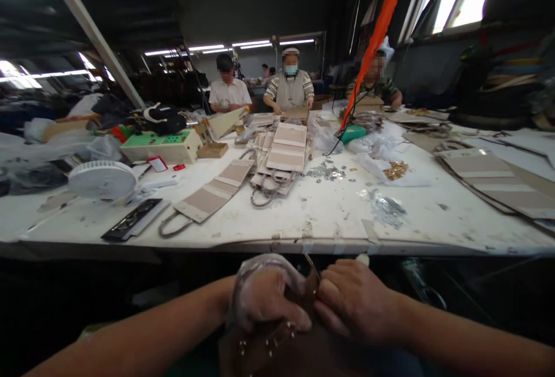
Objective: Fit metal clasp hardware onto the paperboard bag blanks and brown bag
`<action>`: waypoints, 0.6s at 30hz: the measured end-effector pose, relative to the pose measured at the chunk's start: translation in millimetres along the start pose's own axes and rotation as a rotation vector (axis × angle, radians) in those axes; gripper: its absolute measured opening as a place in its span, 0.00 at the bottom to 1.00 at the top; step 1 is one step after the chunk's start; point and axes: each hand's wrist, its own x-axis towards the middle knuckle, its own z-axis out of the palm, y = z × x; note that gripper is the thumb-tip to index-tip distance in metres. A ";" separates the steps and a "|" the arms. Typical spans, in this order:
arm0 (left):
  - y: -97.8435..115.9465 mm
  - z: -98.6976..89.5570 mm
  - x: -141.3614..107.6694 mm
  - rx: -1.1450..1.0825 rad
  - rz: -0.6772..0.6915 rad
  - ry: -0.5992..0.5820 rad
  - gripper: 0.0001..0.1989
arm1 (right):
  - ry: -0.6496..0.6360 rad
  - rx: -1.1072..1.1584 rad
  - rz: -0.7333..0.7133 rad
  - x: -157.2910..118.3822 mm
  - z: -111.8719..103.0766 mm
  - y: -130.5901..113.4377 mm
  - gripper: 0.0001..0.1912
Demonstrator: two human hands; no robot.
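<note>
white tabletop point(329, 215) carrying pile of beige panels point(286, 146), looped handles attached. brown piece point(303, 351) below tabletop's near edge, between both hands. left hand point(271, 299), clear wrap point(269, 260) looped over it: fingers clamped on brown piece. right hand point(355, 296): fingers clamped on its upper edge. white plastic sheet point(418, 177), gold pieces point(395, 170) heaped on it. small cardboard box point(212, 150), contents hidden. silver pieces point(388, 210) loose, no container. shiny metal fittings point(289, 327) on brown piece, beside left thumb.

Our left forearm point(151, 328) and right forearm point(468, 328) slant inward; our left hand point(264, 299) stretches its thumb point(298, 314) toward our right hand point(355, 299), just beside it, fingers point(342, 273) curled.
</note>
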 end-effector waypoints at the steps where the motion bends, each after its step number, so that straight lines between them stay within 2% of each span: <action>1: 1.1 -6.2 1.9 -0.015 -0.023 -0.053 0.14 | 0.003 0.081 0.072 -1.1 -0.2 0.0 0.16; 4: 1.3 -26.7 4.5 -0.061 -0.075 -0.190 0.17 | 0.086 0.395 0.384 -5.9 1.4 -2.1 0.20; 6: -0.2 -37.7 3.5 -0.092 -0.098 -0.206 0.18 | 0.192 0.538 0.608 -10.1 3.2 -4.7 0.21; 8: -1.1 -43.8 1.9 -0.117 -0.121 -0.199 0.18 | 0.246 0.594 0.769 -14.1 5.5 -7.7 0.25; 12: 1.0 -42.8 2.9 -0.168 -0.153 -0.188 0.18 | 0.203 0.732 0.861 -15.4 10.3 -14.6 0.25; 15: 2.6 -38.4 8.3 -0.163 -0.130 -0.176 0.18 | 0.287 0.795 0.898 -8.2 12.8 -19.5 0.22; 18: -3.5 -40.0 12.7 -0.228 -0.097 -0.148 0.18 | 0.374 0.768 0.949 -0.5 14.1 -20.7 0.22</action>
